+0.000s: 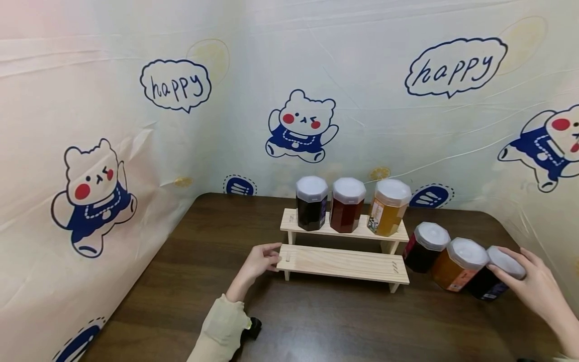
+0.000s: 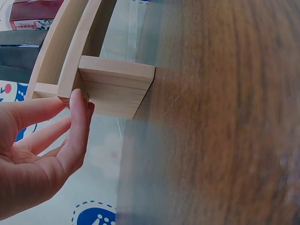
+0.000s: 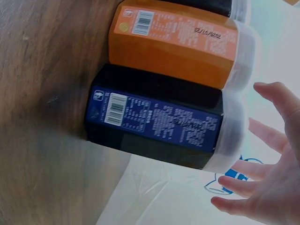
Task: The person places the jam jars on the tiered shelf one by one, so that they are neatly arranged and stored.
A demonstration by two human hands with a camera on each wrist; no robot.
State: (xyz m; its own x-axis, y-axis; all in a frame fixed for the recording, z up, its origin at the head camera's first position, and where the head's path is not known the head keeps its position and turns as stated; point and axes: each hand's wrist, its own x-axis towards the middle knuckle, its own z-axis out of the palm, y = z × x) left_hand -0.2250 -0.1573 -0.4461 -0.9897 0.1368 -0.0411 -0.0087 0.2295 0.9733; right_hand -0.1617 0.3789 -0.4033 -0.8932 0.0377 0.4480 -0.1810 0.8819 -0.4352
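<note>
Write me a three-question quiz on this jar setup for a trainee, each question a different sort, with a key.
1. Count: how many jars stand on the back wooden shelf?

2. True or false: the left hand grips one end of the front wooden shelf.

3. Multiple choice: which jar is the right hand nearest to?
a) the red one on the back wooden shelf
b) the dark jar at the right end of the row on the table
c) the yellow one on the back wooden shelf

Key: 1. Three. 2. True. 3. b.
</note>
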